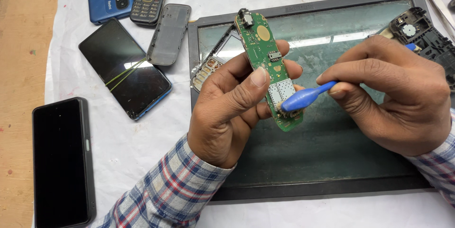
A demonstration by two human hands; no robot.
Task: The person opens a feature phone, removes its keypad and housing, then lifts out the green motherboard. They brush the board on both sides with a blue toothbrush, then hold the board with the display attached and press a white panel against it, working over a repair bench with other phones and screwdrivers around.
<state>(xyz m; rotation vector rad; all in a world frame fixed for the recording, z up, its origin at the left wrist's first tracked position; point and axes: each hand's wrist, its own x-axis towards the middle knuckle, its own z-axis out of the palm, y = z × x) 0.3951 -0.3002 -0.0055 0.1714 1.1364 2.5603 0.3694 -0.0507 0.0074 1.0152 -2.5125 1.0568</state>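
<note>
Circuit board, green and narrow, stands nearly upright over the glass-topped tray, long axis running up-down, connector end up and leaning slightly left. I see my left hand pinching it, thumb on the face, fingers behind. My right hand pinches a blue brush, its head touching the board's lower end. Phones lie left on the white-covered bench.
</note>
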